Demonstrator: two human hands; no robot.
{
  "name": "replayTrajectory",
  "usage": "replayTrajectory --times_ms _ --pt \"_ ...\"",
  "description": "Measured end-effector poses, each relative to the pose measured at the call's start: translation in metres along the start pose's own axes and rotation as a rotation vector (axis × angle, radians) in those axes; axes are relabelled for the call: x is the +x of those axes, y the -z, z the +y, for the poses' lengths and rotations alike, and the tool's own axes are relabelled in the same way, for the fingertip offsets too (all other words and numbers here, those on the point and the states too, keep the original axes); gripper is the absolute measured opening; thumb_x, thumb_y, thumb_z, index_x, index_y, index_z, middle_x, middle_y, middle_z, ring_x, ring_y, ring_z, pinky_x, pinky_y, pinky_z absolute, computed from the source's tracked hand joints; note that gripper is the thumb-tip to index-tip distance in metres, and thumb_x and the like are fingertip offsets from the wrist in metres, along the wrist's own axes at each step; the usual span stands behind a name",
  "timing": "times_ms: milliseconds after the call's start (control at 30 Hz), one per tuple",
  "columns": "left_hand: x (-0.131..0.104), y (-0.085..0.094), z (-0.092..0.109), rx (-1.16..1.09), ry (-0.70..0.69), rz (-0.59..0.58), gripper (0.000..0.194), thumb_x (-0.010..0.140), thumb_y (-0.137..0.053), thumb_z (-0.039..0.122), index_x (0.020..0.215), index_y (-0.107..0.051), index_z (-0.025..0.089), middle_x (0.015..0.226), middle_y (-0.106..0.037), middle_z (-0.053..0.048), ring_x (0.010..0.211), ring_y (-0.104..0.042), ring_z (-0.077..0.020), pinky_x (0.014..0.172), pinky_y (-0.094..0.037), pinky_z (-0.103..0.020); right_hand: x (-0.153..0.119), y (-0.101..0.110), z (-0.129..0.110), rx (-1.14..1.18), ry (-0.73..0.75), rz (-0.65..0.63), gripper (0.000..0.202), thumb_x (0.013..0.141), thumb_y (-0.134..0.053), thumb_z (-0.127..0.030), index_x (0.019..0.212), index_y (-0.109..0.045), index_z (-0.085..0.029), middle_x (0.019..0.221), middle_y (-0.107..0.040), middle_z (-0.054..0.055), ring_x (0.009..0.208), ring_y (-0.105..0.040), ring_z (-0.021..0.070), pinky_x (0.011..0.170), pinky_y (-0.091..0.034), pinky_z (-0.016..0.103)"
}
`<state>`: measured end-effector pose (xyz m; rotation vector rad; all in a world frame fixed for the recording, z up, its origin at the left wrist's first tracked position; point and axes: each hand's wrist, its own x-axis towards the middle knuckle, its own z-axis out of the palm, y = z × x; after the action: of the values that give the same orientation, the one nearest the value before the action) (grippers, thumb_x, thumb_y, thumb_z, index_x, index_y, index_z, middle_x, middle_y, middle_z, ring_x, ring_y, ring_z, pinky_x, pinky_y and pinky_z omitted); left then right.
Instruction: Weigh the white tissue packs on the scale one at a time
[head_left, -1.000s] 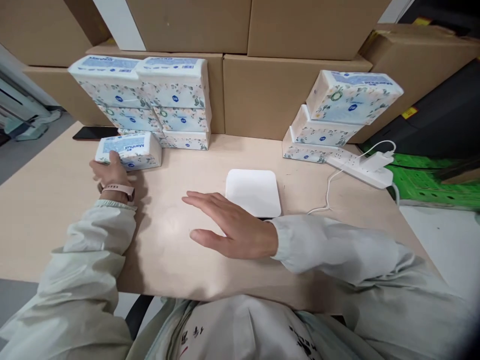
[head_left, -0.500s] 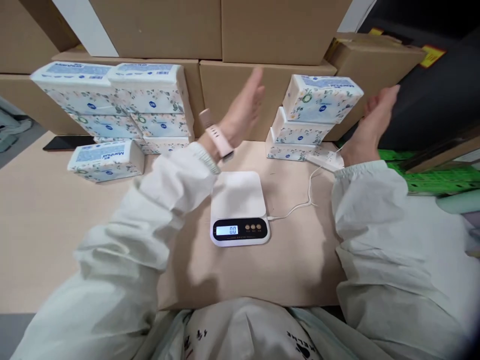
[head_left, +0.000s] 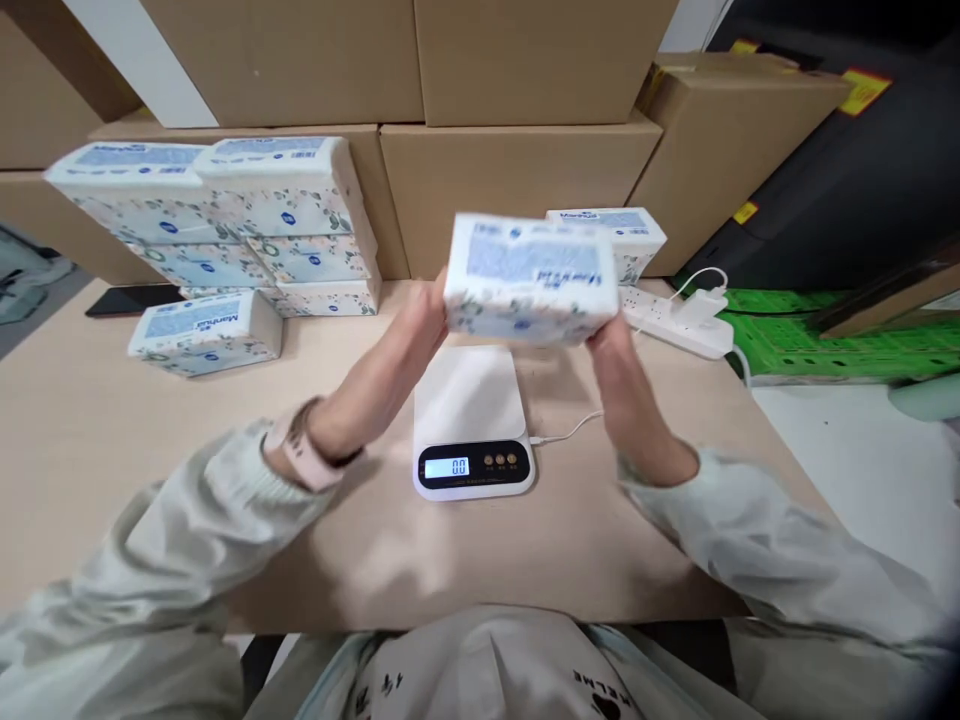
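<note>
The left hand (head_left: 411,340) and the right hand (head_left: 628,395) are clamped on opposite ends of a floral tissue pack (head_left: 532,282), which is slightly blurred and held in the air toward the far side of a white scale (head_left: 472,425); the scale's lit display (head_left: 448,467) reads 0.0. Another pack (head_left: 634,240) shows partly behind the held one, near a white power strip (head_left: 667,322); to the left, a double stack of packs (head_left: 289,215) stands against cardboard boxes (head_left: 517,170), with a single pack (head_left: 206,332) in front and a dark phone (head_left: 127,301) beside it.
</note>
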<state>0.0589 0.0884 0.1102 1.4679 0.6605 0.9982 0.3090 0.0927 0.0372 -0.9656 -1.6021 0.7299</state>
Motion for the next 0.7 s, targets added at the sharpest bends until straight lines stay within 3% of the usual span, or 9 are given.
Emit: replayTrajectory --times_ms 67,133,300,467,600,700 --pt "-0.04 0.008 -0.017 0.015 0.039 0.044 0.071 0.105 -0.046 0.077 0.158 -0.06 0.032 0.175 -0.04 0.005 0.171 -0.003 -0.0329 0.143 -0.013 -0.06 -0.034 -0.019 -0.004 0.059 -0.062 -0.138 0.071 0.107 -0.044 -0.067 0.171 -0.027 -0.039 0.177 -0.039 0.002 0.167 -0.035 0.0234 0.139 -0.033 0.052" --pt "-0.069 0.013 -0.035 0.037 0.08 0.069 0.069 0.107 -0.041 0.075 0.164 -0.053 0.037 0.176 -0.038 0.006 0.172 -0.005 -0.0299 0.144 -0.008 -0.058 -0.056 -0.033 -0.003 0.095 -0.118 -0.218 0.072 0.109 -0.044 -0.061 0.173 -0.02 -0.039 0.18 -0.034 0.002 0.169 -0.03 0.0239 0.14 -0.031 0.055" --pt "-0.108 0.023 -0.07 0.094 0.13 0.099 0.068 0.112 -0.031 0.068 0.173 -0.035 0.039 0.18 -0.027 0.007 0.173 -0.005 -0.0267 0.145 -0.003 -0.054 -0.076 -0.043 0.013 0.092 -0.148 -0.281 0.072 0.11 -0.046 -0.054 0.174 -0.017 -0.04 0.183 -0.027 0.001 0.172 -0.021 0.0245 0.141 -0.026 0.058" --pt "-0.13 0.03 -0.095 0.172 0.038 0.268 0.063 0.113 -0.033 0.062 0.173 -0.028 0.045 0.183 -0.015 0.011 0.173 -0.005 -0.025 0.144 -0.004 -0.052 -0.086 -0.035 0.029 -0.016 -0.061 -0.07 0.065 0.11 -0.046 -0.052 0.171 -0.031 -0.037 0.179 -0.037 0.004 0.168 -0.035 0.0277 0.139 -0.029 0.061" --pt "-0.135 0.034 -0.1 0.163 -0.032 0.363 0.06 0.114 -0.029 0.063 0.171 -0.033 0.047 0.183 -0.018 0.01 0.173 -0.008 -0.0258 0.143 -0.006 -0.053 -0.087 -0.027 0.033 -0.024 -0.004 0.158 0.057 0.111 -0.042 -0.053 0.165 -0.044 -0.037 0.17 -0.052 0.006 0.162 -0.045 0.0299 0.136 -0.035 0.064" --pt "-0.134 0.035 -0.099 0.133 -0.049 0.374 0.057 0.114 -0.029 0.063 0.168 -0.04 0.048 0.182 -0.023 0.01 0.173 -0.01 -0.0256 0.143 -0.006 -0.053 -0.085 -0.026 0.033 -0.009 -0.02 0.211 0.055 0.11 -0.043 -0.054 0.162 -0.048 -0.038 0.167 -0.055 0.006 0.16 -0.049 0.0302 0.134 -0.036 0.064"
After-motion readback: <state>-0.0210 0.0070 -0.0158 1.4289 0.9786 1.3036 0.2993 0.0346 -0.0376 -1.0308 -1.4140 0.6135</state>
